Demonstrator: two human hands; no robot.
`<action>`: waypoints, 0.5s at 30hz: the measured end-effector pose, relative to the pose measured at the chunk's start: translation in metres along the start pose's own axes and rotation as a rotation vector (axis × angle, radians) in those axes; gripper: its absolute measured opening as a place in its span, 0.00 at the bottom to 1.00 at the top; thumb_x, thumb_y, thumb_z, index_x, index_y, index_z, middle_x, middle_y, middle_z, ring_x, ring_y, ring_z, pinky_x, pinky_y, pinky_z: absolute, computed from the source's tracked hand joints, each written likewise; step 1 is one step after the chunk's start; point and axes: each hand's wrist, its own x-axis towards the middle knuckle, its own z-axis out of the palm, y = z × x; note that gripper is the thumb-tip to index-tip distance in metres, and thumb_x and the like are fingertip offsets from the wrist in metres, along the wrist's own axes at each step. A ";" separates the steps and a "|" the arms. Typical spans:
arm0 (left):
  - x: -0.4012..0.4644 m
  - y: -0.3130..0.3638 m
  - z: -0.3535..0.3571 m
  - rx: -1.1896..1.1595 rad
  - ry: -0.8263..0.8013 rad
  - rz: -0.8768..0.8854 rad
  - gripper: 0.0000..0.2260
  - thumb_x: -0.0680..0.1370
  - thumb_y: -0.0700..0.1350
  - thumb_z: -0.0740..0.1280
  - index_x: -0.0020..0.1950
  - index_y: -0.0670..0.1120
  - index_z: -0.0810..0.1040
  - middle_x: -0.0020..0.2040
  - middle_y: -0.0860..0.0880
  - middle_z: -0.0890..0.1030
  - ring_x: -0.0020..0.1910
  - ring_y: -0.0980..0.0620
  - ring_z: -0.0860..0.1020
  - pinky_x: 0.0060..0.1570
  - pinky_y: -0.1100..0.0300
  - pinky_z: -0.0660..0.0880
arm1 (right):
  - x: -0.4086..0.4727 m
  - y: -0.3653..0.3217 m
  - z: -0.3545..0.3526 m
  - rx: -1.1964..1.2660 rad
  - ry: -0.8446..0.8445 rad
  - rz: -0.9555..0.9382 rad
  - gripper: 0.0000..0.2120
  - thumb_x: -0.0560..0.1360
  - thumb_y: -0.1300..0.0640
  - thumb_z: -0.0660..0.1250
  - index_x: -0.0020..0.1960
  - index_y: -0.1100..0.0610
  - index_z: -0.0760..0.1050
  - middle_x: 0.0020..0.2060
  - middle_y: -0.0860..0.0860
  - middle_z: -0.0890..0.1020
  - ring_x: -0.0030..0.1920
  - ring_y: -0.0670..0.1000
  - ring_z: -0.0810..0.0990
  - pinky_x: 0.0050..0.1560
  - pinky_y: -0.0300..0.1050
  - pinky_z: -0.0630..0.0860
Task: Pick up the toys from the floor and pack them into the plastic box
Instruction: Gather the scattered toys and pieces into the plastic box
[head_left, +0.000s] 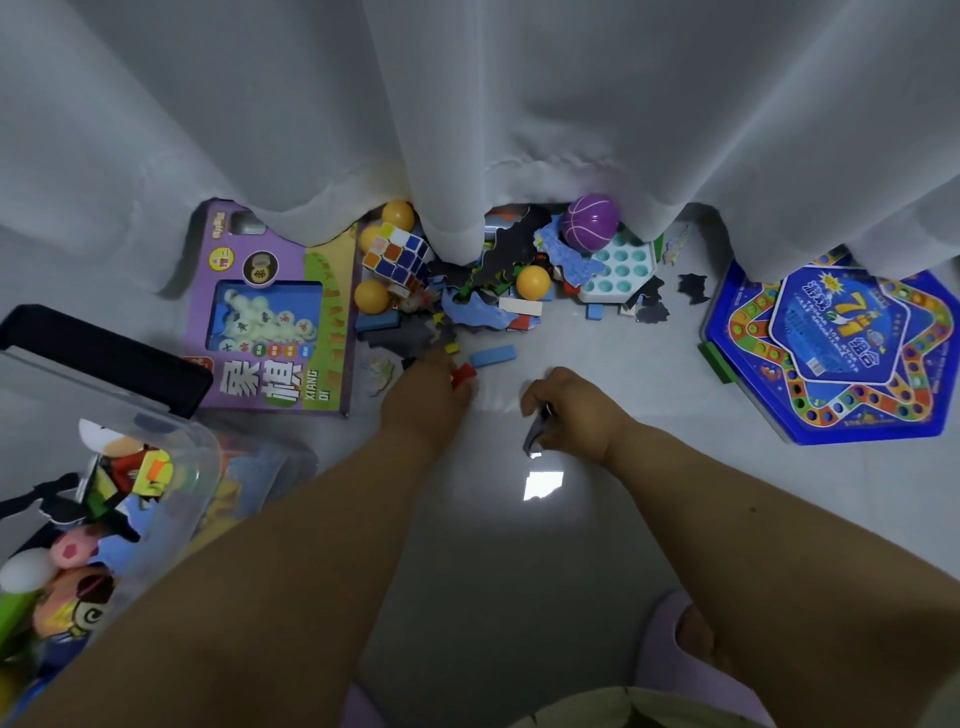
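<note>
The head view looks down at a heap of toys piled against the hem of a white curtain (467, 130), likely swept there so both hands can gather them from one spot. Taking the Rubik's cube (397, 254) as landmark: just below and right of it the left hand (428, 397) reaches into the heap, its grip closed on a small red block (464, 375), ready to carry it off. Further right of the cube, the right hand (569, 410) holds a dark flat puzzle piece (535, 439), fingers curled round it. Below the cube lies a blue block (492, 355); right of it sit orange balls (533, 283), a purple ball (592, 222) and scattered puzzle pieces. The purple chess box (275, 312) lies left of the cube. The clear plastic box (171, 441), far below-left of the cube, already holds soft toys, bright and jumbled, so packing seems partly done.
</note>
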 end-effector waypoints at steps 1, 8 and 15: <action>-0.003 -0.003 -0.002 -0.096 0.040 -0.021 0.14 0.80 0.50 0.62 0.60 0.43 0.70 0.50 0.45 0.76 0.50 0.44 0.76 0.41 0.58 0.67 | 0.002 0.000 0.000 -0.025 -0.002 -0.010 0.17 0.64 0.58 0.78 0.50 0.57 0.78 0.47 0.51 0.69 0.45 0.51 0.73 0.46 0.40 0.71; -0.025 -0.032 -0.021 -0.193 0.263 -0.196 0.07 0.76 0.43 0.64 0.51 0.43 0.73 0.44 0.45 0.74 0.44 0.44 0.74 0.40 0.58 0.66 | 0.009 -0.009 0.003 -0.131 -0.043 -0.024 0.14 0.65 0.52 0.77 0.43 0.60 0.78 0.47 0.50 0.67 0.42 0.51 0.73 0.43 0.41 0.72; -0.020 -0.050 -0.020 -0.175 0.178 -0.236 0.15 0.77 0.37 0.61 0.63 0.41 0.70 0.60 0.38 0.74 0.57 0.39 0.75 0.49 0.53 0.70 | 0.007 -0.013 0.006 -0.186 -0.032 0.027 0.13 0.71 0.52 0.72 0.47 0.61 0.76 0.46 0.52 0.70 0.42 0.53 0.74 0.46 0.45 0.73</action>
